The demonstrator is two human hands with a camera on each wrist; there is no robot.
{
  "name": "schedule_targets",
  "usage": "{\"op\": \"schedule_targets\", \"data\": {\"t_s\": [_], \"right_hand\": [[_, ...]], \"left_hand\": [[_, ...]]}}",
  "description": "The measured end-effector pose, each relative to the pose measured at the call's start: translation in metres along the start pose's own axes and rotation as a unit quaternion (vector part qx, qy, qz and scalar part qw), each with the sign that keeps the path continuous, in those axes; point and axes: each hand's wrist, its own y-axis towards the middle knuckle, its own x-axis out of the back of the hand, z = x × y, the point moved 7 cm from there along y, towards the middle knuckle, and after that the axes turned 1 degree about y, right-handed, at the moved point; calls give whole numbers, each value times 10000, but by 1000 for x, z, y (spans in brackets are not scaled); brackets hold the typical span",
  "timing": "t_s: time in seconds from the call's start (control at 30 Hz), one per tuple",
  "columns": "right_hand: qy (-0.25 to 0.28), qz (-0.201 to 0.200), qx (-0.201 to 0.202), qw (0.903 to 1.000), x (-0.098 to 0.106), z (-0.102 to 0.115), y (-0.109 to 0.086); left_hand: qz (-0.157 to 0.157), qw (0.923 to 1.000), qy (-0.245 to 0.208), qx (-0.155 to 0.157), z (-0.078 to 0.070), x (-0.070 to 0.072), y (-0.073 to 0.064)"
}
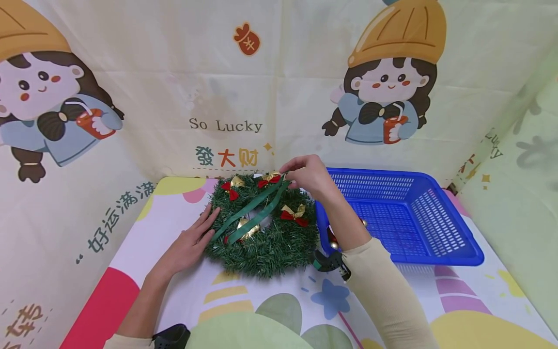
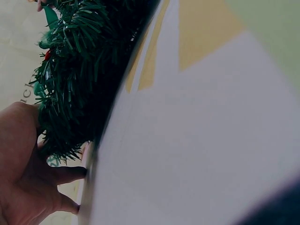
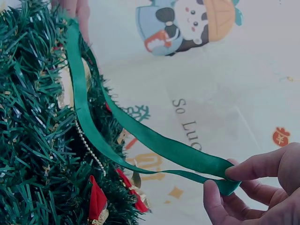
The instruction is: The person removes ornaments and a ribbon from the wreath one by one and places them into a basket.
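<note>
A green wreath [image 1: 266, 252] with red and gold bows lies on the table in the head view. Across it stretches a green ribbon [image 1: 257, 199], doubled into a loop. My right hand [image 1: 310, 175] pinches the loop's end between thumb and fingers above the wreath's far right side; the right wrist view shows this ribbon [image 3: 159, 145] held clear of the needles. My left hand [image 1: 192, 245] rests against the wreath's left edge with fingers spread, near the ribbon's other end. In the left wrist view its fingers [image 2: 70, 174] reach down to the table beside the needles.
A blue plastic basket [image 1: 455, 213] stands right of the wreath, under my right forearm. Small gold and red ornaments [image 1: 333, 245] show at its left side, partly hidden by the arm. Printed cloth [image 1: 279, 97] hangs behind the table [image 1: 244, 310].
</note>
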Motion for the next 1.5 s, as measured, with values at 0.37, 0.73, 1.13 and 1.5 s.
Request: {"op": "schedule_targets", "data": {"t_s": [0.37, 0.73, 1.13, 1.5], "right_hand": [[665, -205, 357, 9969, 5, 4, -17], [1061, -344, 618, 9918, 15, 13, -36], [1515, -409, 915, 9834, 19, 18, -50], [1705, -675, 1216, 9755, 35, 18, -62]], "left_hand": [[-19, 10000, 22, -16, 0, 1, 0], [-40, 10000, 7, 0, -2, 2, -2], [-21, 10000, 2, -43, -1, 1, -1], [-24, 10000, -17, -36, -2, 1, -1]]}}
